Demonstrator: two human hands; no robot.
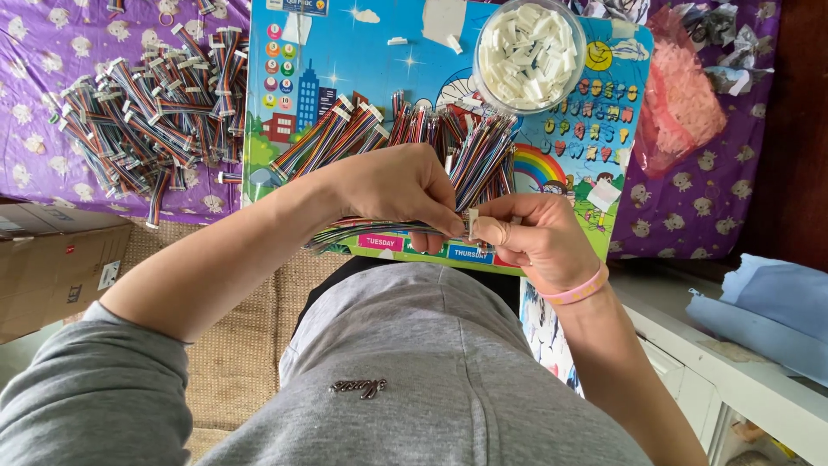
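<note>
Holding a flat cable bundle between thumb and fingers, the left hand is closed around the wires at frame centre. The right hand sits just beside it at 3 o'clock, fingers narrowed to a pinch on a small white connector at the bundle's end. Both hands meet at that connector; thumbs nearly touch. A pink wristband circles the right wrist.

The bundle runs from the connector toward 9 o'clock, passing under the left hand and lying across the near edge of a colourful board. The board rests on a purple cloth and carries these items:

- A loose pile of multicoloured cables with white ends, at 12 o'clock from the hands, fanned across the board's middle.
- A clear round tub filled with white connectors, at 1 o'clock, on the board's far right part.

A second, larger heap of finished cables lies on the cloth at 10 o'clock, well apart from the hands. A pink bag lies at 2 o'clock, beside the board's right edge. A cardboard box stands at 9 o'clock near the left elbow. Pale blue fabric lies at 4 o'clock on a white surface. A grey shirt fills the lower frame at 6 o'clock.
</note>
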